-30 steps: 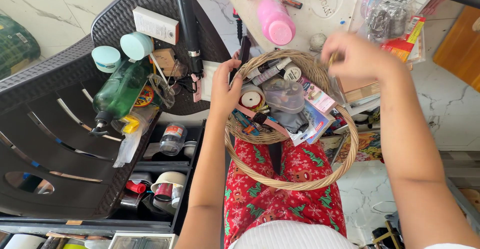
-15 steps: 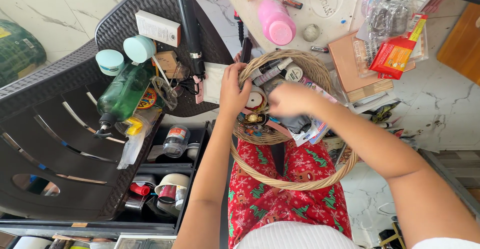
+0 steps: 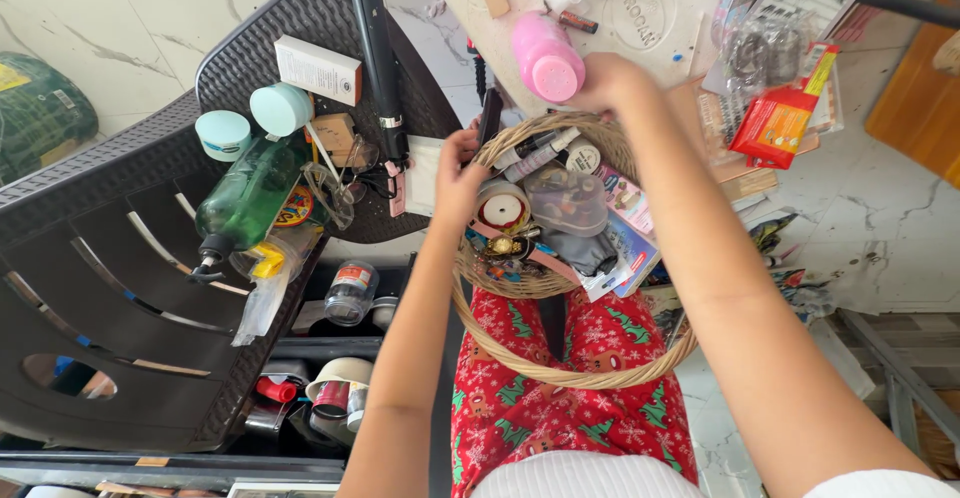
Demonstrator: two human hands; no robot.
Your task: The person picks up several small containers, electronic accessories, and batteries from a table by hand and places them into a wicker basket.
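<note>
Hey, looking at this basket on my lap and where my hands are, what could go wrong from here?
1. The wicker basket sits on the lap, steadied only by the left hand at its rim; it may tip and spill its heaped contents.
2. The right hand reaches past the basket beside the pink bottle on the crowded table; it might knock the bottle over.

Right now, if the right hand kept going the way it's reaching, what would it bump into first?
Probably the pink bottle lying on the white table: the right hand reaches past the basket rim beside it, though depth is unclear.
</note>
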